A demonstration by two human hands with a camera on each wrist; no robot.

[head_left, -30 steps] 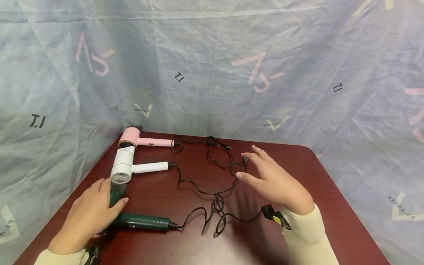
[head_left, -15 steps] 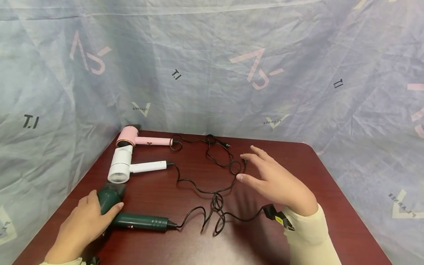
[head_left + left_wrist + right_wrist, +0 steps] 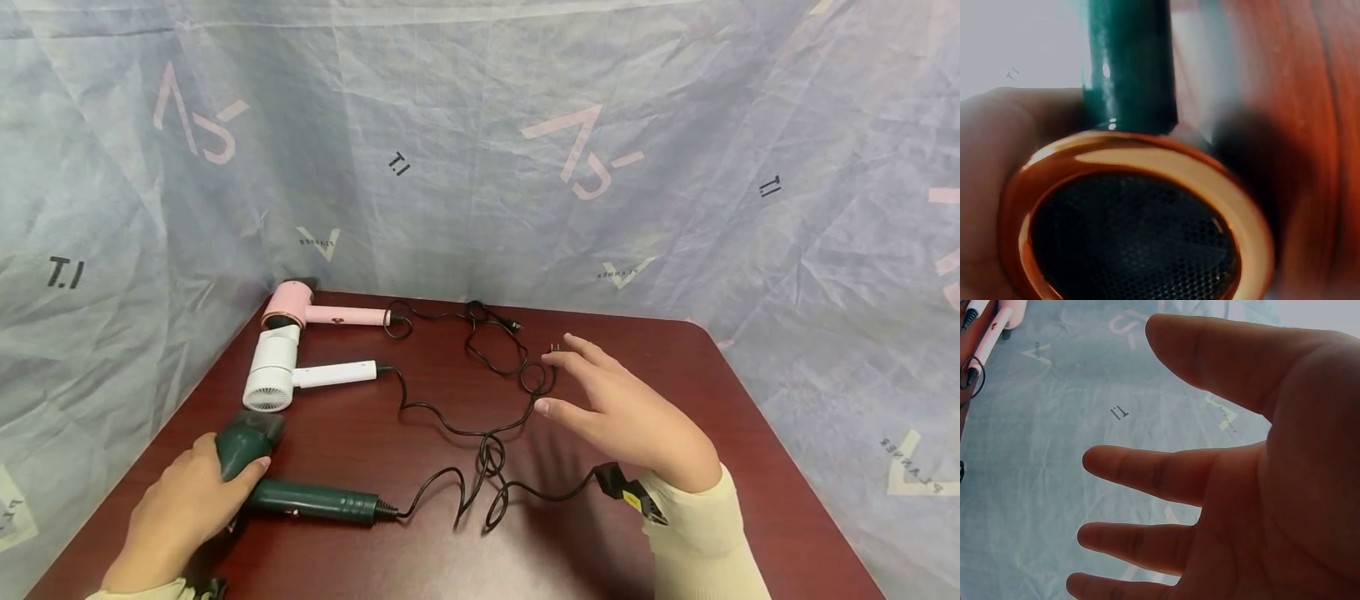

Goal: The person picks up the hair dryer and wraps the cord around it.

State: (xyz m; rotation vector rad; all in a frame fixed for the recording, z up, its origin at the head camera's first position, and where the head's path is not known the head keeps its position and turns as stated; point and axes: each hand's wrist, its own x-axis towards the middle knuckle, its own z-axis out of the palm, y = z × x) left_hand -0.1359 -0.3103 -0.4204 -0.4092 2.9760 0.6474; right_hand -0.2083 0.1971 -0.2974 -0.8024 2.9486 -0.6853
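Note:
At the front left of the table lies a dark green hair dryer (image 3: 315, 502), its handle pointing right. My left hand (image 3: 180, 500) grips the barrel of that dryer, thumb over the near side and fingers around the far side. The left wrist view shows its copper-coloured rim and black mesh intake (image 3: 1135, 237) close up, with the palm beside them. My right hand (image 3: 626, 408) hovers over the right half of the table, fingers spread and holding nothing. In the right wrist view its palm and fingers (image 3: 1160, 475) are bare.
A white hair dryer (image 3: 333, 375) and a pink hair dryer (image 3: 348, 316) lie behind the green one, in a row. Their black cords (image 3: 491, 454) tangle mid-table. A plug (image 3: 555, 348) shows by my right fingertips. A grey printed cloth (image 3: 480, 167) hangs behind the table (image 3: 420, 558).
My left hand has slid back towards me along the green hair dryer, uncovering its nozzle end. The view has shifted slightly. My right hand has hardly moved.

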